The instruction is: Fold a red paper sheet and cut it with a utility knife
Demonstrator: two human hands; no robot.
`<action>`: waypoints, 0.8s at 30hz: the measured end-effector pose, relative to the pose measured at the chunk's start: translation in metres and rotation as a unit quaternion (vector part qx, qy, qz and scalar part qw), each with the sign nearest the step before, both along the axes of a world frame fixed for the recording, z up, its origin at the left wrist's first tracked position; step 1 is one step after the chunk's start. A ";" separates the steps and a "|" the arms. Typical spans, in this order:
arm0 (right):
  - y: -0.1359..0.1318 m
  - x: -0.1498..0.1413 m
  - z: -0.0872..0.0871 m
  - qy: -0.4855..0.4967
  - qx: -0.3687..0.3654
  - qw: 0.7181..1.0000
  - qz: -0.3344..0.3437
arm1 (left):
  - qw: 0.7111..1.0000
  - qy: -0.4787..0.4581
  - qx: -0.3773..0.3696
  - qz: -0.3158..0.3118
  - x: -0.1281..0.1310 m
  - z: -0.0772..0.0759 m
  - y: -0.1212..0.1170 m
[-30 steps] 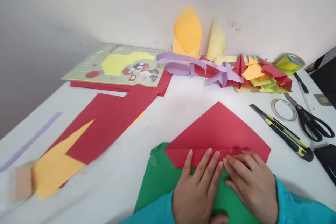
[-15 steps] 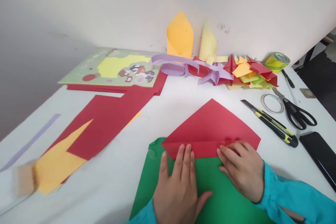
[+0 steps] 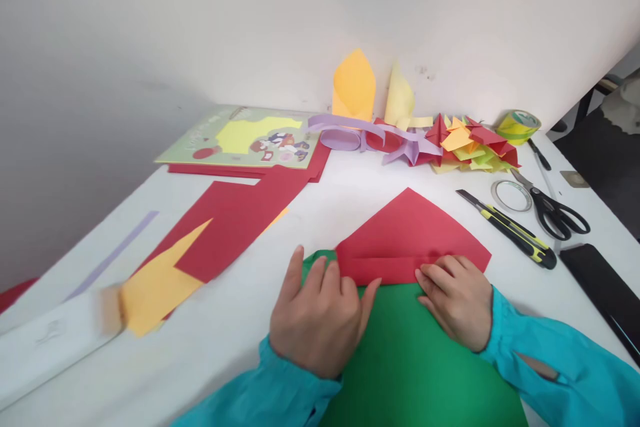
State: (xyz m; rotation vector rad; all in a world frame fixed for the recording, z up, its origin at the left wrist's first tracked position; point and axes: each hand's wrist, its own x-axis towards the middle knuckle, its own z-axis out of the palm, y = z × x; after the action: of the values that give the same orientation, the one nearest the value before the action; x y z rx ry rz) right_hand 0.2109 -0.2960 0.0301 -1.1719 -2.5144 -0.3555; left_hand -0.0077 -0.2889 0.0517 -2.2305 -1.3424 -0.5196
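Note:
A red sheet of paper (image 3: pixel 410 227) lies on a green sheet (image 3: pixel 415 360), with its near edge folded up in a narrow strip. My left hand (image 3: pixel 317 320) is at the left end of this strip. Its fingers are bent over the corner, the little finger sticks up, and the thumb touches the fold; the left corner is hidden beneath it. Towards the right end, my right hand (image 3: pixel 457 300) has its fingers closed together, pinching the folded strip. The red sheet's far part rises to a point.
At right lie a utility knife (image 3: pixel 510 230), tape roll (image 3: pixel 511 195), scissors (image 3: pixel 555 210) and black phone-like object (image 3: pixel 605 287). Folded paper shapes (image 3: pixel 470 147) and a picture-covered pad (image 3: pixel 240 137) stand behind. Red paper (image 3: pixel 240 213), orange paper (image 3: pixel 160 293) and a white box-like object (image 3: pixel 50 340) are left.
My left hand has gone from lying flat on the fold to its left end, fingers now bent. My right hand stays on the strip. The view has shifted slightly.

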 end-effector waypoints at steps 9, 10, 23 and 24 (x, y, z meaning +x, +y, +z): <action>0.001 0.000 -0.002 0.006 -0.003 1.000 -0.004 | 0.985 -0.043 0.076 -0.146 0.013 0.000 0.008; 0.001 0.000 -0.003 0.008 -0.006 1.000 -0.004 | 0.981 -0.038 0.052 -0.182 0.015 -0.005 0.011; 0.011 -0.006 -0.003 0.055 0.072 0.996 0.008 | 0.951 0.032 0.046 -0.305 0.025 -0.023 0.022; 0.013 -0.007 -0.004 0.051 0.092 0.994 0.010 | 0.951 0.032 0.046 -0.305 0.025 -0.022 0.023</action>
State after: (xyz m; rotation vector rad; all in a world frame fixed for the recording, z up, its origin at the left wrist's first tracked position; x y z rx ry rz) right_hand 0.2037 -0.2834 0.0263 -1.0648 -2.3490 -0.4980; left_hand 0.0172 -0.2661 0.0293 -2.5384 -0.5551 -0.6906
